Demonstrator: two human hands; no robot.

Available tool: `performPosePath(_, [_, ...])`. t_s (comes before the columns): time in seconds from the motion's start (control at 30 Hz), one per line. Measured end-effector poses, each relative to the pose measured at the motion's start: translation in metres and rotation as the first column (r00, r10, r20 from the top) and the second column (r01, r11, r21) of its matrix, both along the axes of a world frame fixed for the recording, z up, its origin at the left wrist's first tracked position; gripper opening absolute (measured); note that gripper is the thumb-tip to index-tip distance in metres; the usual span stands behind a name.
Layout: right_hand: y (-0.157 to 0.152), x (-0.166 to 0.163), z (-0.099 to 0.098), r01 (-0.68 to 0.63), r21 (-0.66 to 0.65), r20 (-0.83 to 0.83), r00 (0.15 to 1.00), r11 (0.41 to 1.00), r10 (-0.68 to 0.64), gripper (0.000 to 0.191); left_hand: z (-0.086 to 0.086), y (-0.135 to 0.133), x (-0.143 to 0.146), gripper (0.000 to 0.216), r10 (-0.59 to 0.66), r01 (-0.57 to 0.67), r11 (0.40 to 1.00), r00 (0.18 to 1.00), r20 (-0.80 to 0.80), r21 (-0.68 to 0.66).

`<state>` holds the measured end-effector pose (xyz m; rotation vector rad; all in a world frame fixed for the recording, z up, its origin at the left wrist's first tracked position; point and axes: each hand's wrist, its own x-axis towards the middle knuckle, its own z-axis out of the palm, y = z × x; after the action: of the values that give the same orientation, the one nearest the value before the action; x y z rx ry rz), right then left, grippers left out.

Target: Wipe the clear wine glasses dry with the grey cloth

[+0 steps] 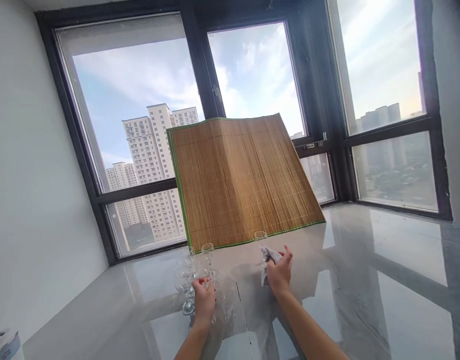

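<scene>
My left hand [203, 299] rests low on the glossy marble floor [365, 280], fingers curled round the stem of a clear stemmed glass [185, 287]. More stemmed glasses [207, 255] stand just beyond it in a small cluster. My right hand [279, 272] is closed on a small grey-white cloth [269, 257], pressed against another clear glass [260, 240] that stands by the mat's lower edge. A large bamboo mat [237, 180] with green trim leans upright against the window behind the glasses.
Tall dark-framed windows [207, 90] wrap the corner, with high-rise buildings outside. A white wall [27, 175] runs along the left. A round white and blue container [3, 345] peeks in at the bottom left corner. The floor stretches shiny to the right.
</scene>
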<state>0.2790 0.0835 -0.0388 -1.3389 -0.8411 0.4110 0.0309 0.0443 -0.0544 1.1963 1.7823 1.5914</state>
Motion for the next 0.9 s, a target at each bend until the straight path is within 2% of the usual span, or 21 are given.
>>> performPosePath(0.07, [-0.016, -0.007, 0.007, 0.021, 0.038, 0.016, 1.000, 0.999, -0.022, 0.067, 0.004, -0.001, 0.001, 0.030, -0.046, 0.046, 0.999, 0.998, 0.052, -0.003])
performPosePath(0.17, [-0.033, -0.023, 0.008, -0.136, 0.178, 0.165, 0.980, 0.975, 0.107, 0.060, 0.007, -0.003, 0.003, 0.033, -0.061, 0.061, 0.998, 0.998, -0.020, 0.003])
performPosePath(0.3, [-0.039, -0.043, 0.000, -0.372, 0.212, 0.259, 0.913, 0.903, 0.315, 0.057, 0.010, -0.009, 0.006, 0.036, -0.139, 0.146, 0.989, 0.971, -0.194, 0.018])
performPosePath(0.47, [-0.039, -0.057, -0.003, -0.573, 0.238, 0.270, 0.815, 0.784, 0.514, 0.061, 0.019, -0.022, 0.014, 0.042, -0.198, 0.238, 0.969, 0.913, -0.357, 0.071])
performPosePath(0.6, [-0.049, -0.064, 0.003, -0.671, 0.241, 0.315, 0.737, 0.701, 0.598, 0.067, 0.028, -0.032, 0.019, 0.038, -0.157, 0.278, 0.951, 0.810, -0.565, 0.133])
performPosePath(0.7, [-0.058, -0.067, 0.008, -0.715, 0.226, 0.385, 0.689, 0.662, 0.614, 0.072, 0.031, -0.036, 0.019, 0.037, -0.124, 0.295, 0.945, 0.721, -0.682, 0.140])
performPosePath(0.77, [-0.063, -0.067, 0.011, -0.720, 0.218, 0.432, 0.676, 0.659, 0.596, 0.073, 0.033, -0.038, 0.018, 0.031, -0.081, 0.249, 0.962, 0.649, -0.756, 0.111])
performPosePath(0.9, [-0.066, -0.065, 0.014, -0.679, 0.234, 0.506, 0.696, 0.696, 0.509, 0.072, 0.036, -0.042, 0.021, 0.026, -0.044, 0.132, 0.991, 0.518, -0.855, 0.029])
